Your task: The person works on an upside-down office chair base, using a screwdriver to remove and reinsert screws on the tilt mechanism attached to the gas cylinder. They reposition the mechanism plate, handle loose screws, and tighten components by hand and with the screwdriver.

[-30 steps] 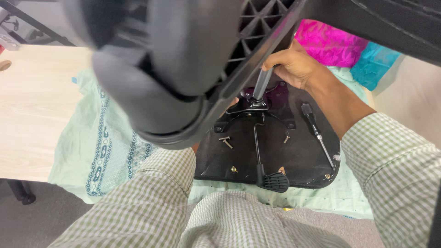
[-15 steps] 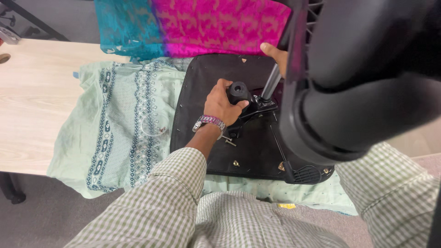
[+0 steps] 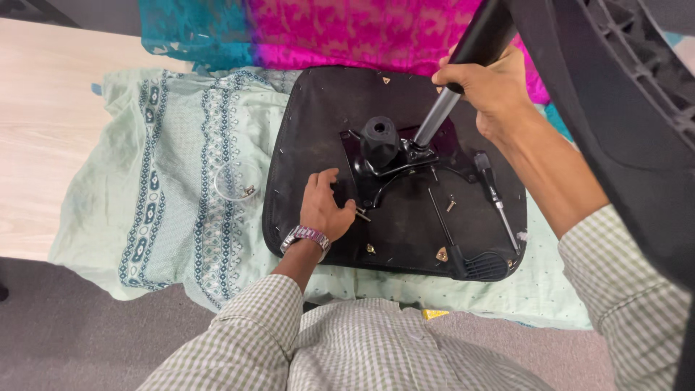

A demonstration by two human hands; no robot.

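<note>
While the right hand [image 3: 486, 88] is wrapped in a closed fist around the upper end of the chair post [image 3: 440, 116], the post leans at a slant, its lower end at the metal bracket [image 3: 394, 163] in the middle of the upturned seat [image 3: 318, 116]. The seat lies underside up on a pale green cloth [image 3: 156, 181] near the front edge of the tabletop [image 3: 43, 108]. The left hand [image 3: 324, 208] rests palm down on the seat's underside beside the bracket, fingers loosely curled and pinching nothing visible.

Hazards, judged from this position:

- The slanted post can bind or slip out of the bracket socket if it is pushed at this angle. The large chair part [image 3: 622, 108] hanging at the right then swings free.
- The left-hand fingers lie just beside the bracket. A slipping post can trap them.
- Loose screws [image 3: 450, 204] and a screwdriver [image 3: 494, 195] lie on the seat near its right edge. A jolt can roll them onto the cloth or off the front edge.
- The seat sits on loose cloth and can slide under side load.
</note>
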